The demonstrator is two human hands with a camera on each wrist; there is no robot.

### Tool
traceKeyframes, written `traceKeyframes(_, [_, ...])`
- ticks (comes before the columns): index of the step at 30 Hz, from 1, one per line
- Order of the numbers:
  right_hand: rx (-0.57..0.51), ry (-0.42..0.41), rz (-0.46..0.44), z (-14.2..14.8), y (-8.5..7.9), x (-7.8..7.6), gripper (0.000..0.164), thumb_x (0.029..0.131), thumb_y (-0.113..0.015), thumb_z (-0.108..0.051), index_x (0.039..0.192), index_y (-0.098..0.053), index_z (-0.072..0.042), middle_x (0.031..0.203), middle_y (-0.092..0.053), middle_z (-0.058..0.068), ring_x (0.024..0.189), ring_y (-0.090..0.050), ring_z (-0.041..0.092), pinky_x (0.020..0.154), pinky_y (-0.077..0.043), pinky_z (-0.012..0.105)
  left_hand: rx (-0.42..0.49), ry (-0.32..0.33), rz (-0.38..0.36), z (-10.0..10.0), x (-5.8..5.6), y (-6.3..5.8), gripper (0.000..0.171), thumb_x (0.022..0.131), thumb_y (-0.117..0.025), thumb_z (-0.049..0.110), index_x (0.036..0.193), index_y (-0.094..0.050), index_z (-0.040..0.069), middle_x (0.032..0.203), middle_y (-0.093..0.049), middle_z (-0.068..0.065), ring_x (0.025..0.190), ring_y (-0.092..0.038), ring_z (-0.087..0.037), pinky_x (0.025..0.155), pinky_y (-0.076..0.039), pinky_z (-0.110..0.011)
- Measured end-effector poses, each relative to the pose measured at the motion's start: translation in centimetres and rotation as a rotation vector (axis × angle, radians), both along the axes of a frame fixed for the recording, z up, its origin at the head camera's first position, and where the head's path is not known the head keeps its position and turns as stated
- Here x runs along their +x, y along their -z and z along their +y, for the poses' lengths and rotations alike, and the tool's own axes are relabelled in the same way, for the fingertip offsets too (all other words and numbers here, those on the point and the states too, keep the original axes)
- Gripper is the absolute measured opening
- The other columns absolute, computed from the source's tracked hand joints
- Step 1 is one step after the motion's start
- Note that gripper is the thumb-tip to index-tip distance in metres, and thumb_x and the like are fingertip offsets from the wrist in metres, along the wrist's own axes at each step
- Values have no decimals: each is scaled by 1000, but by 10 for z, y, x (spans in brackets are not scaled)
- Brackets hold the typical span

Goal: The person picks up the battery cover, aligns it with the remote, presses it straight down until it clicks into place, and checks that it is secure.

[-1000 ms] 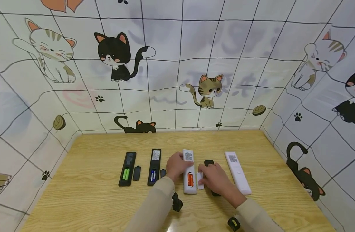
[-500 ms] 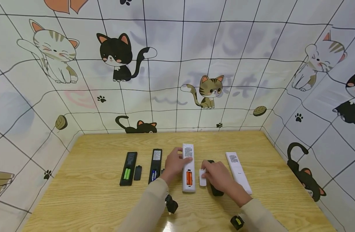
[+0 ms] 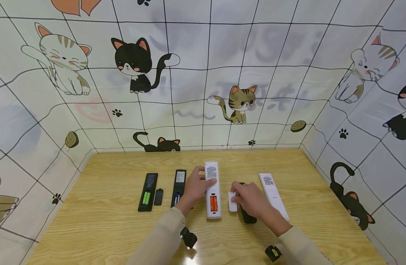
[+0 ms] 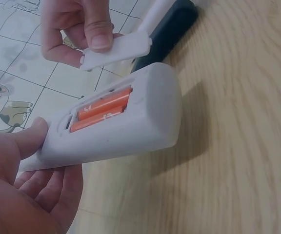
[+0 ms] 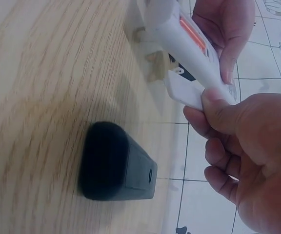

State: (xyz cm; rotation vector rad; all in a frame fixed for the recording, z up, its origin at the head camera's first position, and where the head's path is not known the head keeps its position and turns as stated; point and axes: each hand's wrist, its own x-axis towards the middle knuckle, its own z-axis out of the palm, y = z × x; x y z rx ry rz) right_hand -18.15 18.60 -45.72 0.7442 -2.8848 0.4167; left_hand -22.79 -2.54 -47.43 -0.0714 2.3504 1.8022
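White remote control [image 3: 213, 189]: landmark piece; raised above the tabletop [image 3: 116, 184], back upward, battery compartment uncovered at the near end.
Orange batteries [image 4: 104, 104]: a pair, side by side inside the landmark's compartment.
Left hand [image 3: 194, 187]: on the landmark's left side, fingers curled around its casing, thumb over the back; presumably so placed to leave the compartment unobstructed.
White battery cover [image 4: 123, 50]: just right of the landmark, apart from it, held in the air.
Right hand [image 3: 253, 200]: right of the landmark, fingers and thumb pinching the cover near one end; probably so held to leave the other end free.
Green-battery black remote [image 3: 151, 180]: farthest left of the landmark, back upward, perhaps to keep its cells in view.
Black battery cover [image 3: 158, 197]: between that remote and the landmark, likely laid there to keep the pair together.
Blue-battery black remote [image 3: 180, 183]: nearer left of the landmark, partly hidden by the left arm.
Thick black remote [image 5: 106, 161]: right of the landmark, below the right hand.
Second white remote [image 3: 270, 188]: farthest right of the landmark, back upward.
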Motion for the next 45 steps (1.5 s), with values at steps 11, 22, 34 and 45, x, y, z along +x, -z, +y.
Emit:
traceKeyframes(11, [-85,-112,-46,-15,-1,2,19,85,-73,-22,96,-58,-17,74,-66,-8,64,-52,-1,61,-45,20,-17,-23,14,-15,8,5,53,88,-73,28,134,-49,17,120,-66,-11,86,-68,-17,64,-53,-30])
traceKeyframes(22, [-92,-113,-95,-29,1,2,20,86,-72,-27,97,-57,-18,75,-64,-10,65,-49,0,64,-44,20,30,-22,35,-20,9,12,52,88,-73,26,134,-52,13,120,-67,-11,85,-68,-16,67,-54,-29])
traceKeyframes(34, [-129,-145,-57,-46,-1,2,21,85,-73,-26,97,-58,-18,77,-68,-9,69,-58,0,77,-47,32,24,2,88,-21,9,14,50,89,-71,26,134,-52,13,118,-69,-11,88,-69,-18,68,-55,-29])
traceKeyframes(45, [-87,-99,-57,-63,2,1,21,87,-70,-34,99,-57,-23,81,-62,-11,74,-54,4,81,-44,35,-23,2,103,-20,11,12,51,91,-70,26,137,-50,17,123,-67,-8,96,-67,-18,75,-56,-32])
